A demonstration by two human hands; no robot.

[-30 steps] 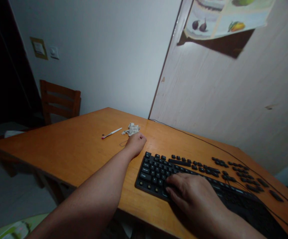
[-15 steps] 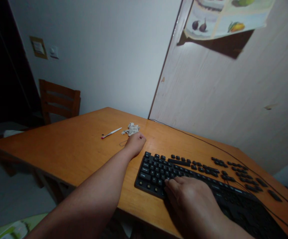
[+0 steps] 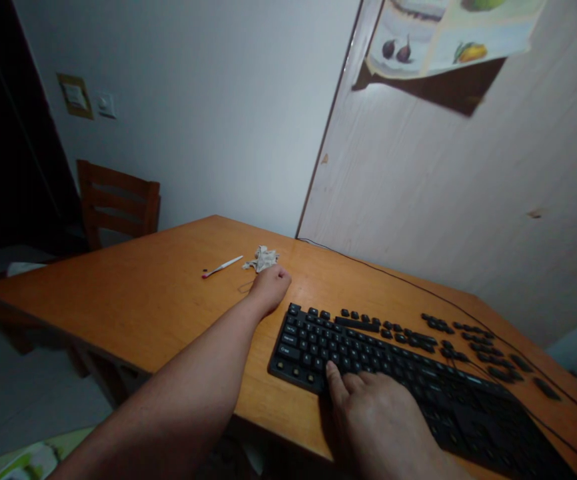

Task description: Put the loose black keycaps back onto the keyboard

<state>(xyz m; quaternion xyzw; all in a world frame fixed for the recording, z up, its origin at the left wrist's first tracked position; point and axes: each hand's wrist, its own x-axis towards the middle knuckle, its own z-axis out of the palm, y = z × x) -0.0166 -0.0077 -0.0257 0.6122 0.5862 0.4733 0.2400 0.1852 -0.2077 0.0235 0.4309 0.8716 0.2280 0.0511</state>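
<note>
My left hand (image 3: 271, 288) rests on the table as a closed fist, its inside hidden. Just behind it lies a crumpled grey cloth (image 3: 262, 258); a bent thin wire (image 3: 245, 287) sticks out beside the wrist. Over the front edge of a black keyboard (image 3: 286, 352) is my right hand (image 3: 376, 407). One digit reaches out to the lower left keys, while the other fingers bend over the keyboard, their tips partly hidden. Some key places in the bottom row show no caps. Loose black keycaps (image 3: 436, 323) lie in groups behind the keyboard.
A white brush with a pink end (image 3: 223, 267) lies left of the cloth. A black cable (image 3: 368, 265) runs along the back of the wooden table (image 3: 133, 287). A wooden chair (image 3: 118, 200) stands at the far left end, with walls behind the table.
My right hand has shifted slightly down, with one digit now standing out from the others on the keys. The left fist stays in place.
</note>
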